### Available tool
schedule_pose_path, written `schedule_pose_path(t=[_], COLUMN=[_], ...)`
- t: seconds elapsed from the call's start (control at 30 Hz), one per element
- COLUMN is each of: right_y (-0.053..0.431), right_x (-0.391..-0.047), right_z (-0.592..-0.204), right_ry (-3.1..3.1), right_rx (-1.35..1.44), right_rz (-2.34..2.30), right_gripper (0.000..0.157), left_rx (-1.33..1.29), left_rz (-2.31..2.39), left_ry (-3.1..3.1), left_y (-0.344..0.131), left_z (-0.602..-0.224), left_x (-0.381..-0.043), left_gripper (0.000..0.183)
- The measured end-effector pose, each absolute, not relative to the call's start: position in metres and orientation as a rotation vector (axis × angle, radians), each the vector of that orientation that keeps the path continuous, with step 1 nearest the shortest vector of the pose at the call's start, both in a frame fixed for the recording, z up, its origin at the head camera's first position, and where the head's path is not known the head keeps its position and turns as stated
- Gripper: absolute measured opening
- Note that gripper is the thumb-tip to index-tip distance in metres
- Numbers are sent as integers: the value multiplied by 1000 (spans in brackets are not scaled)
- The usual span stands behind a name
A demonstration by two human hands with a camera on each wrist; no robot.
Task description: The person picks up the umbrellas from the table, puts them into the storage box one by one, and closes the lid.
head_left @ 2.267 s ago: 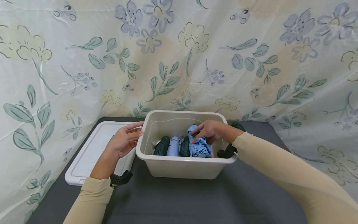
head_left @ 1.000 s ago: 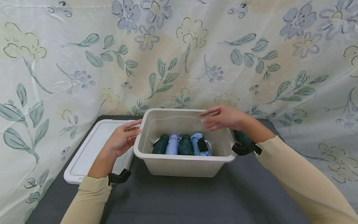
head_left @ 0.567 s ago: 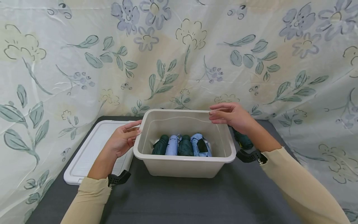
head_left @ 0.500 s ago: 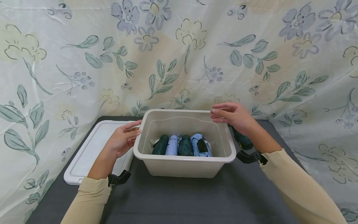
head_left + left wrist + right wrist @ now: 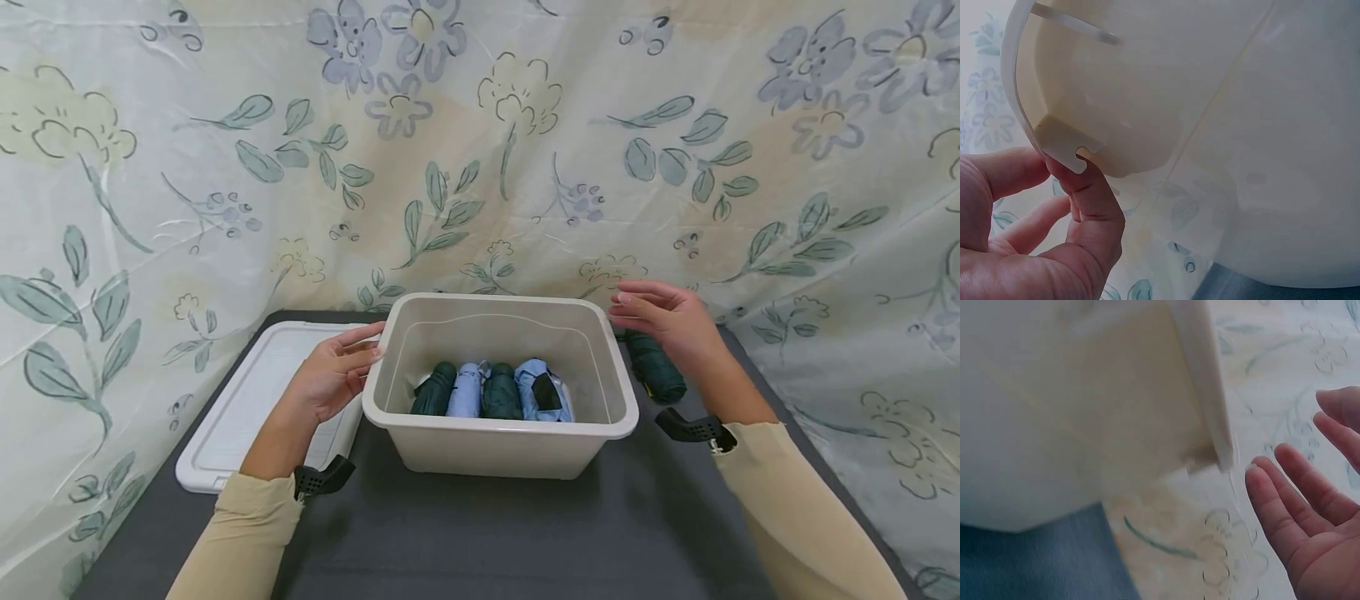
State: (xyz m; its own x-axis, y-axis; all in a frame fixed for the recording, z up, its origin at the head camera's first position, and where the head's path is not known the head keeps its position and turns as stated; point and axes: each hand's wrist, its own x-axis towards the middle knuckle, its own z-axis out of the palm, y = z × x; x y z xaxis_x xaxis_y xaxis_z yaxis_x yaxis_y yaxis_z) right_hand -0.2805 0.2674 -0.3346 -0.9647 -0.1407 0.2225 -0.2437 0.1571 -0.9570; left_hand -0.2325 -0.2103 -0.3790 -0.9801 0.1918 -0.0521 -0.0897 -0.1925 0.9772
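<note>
Four umbrellas (image 5: 499, 393) in bin (image 5: 495, 452); fifth umbrella (image 5: 656, 372) still outside, right of it. Left hand (image 5: 327, 379) pinches bin; right hand (image 5: 673, 327) empty, spread.

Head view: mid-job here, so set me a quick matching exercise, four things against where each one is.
Things:
1. White lid
2. Lone dark green bundle
3. Blue bundle with a black patch
4. Plain light blue bundle

Places:
A. In the bin, second from the left
B. On the table, right of the bin
C. In the bin, at the right end of the row
D. On the table, left of the bin

Pairs: 1-D, 2-B, 3-C, 4-A
</note>
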Motion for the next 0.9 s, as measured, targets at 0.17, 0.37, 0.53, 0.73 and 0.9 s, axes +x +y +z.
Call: schedule_pose_path(t=[0.17,0.37,0.53,0.73,0.9], right_y=[282,303,318,333,341], right_x=[-282,-284,-290,-299,-308], right_z=[-346,-363,-380,-397,-410], right_ry=[-2390,-2467,-2555,-2674,-2752], right_rx=[221,136,71,-24,-65], right_rz=[1820,1586,1435,1364,1349], right_gripper=[44,55,60,64,66], left_rx=[137,134,118,109,116], left_rz=[2282,2269,2261,2263,2267], left_ry=[1870,1888,1914,1918,1916], left_y=[-213,-216,-215,-214,-214], left_z=[-378,-379,-380,-380,-380], left_x=[-231,-230,-228,-226,-223], left_gripper=[64,66,68,68,67])
